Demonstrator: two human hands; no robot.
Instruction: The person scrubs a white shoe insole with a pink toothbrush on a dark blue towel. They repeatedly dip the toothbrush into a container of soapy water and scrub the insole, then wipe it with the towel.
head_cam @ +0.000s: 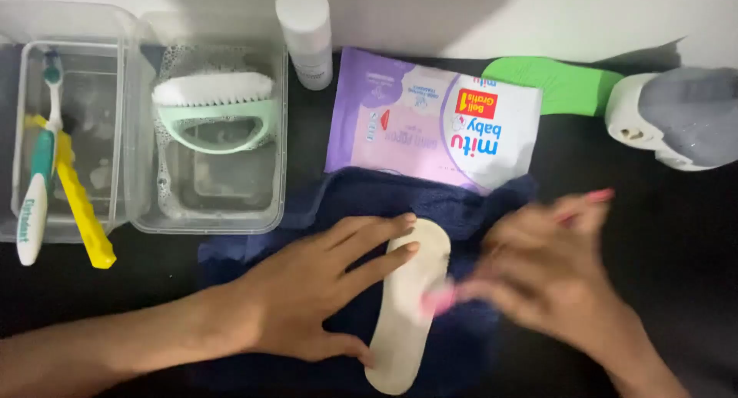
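- Insole (400,321) lies on towel (461,213), between left hand (307,290) and right hand (546,275).
- Wipes pack (430,121) behind towel; tubs (207,206) to its left.

Wipes pack (434,125) and tubs (207,206) crowd the far side.

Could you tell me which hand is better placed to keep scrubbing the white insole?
The right hand: it holds the pink brush against the white insole. The left hand lies flat, pinning it on the blue towel.
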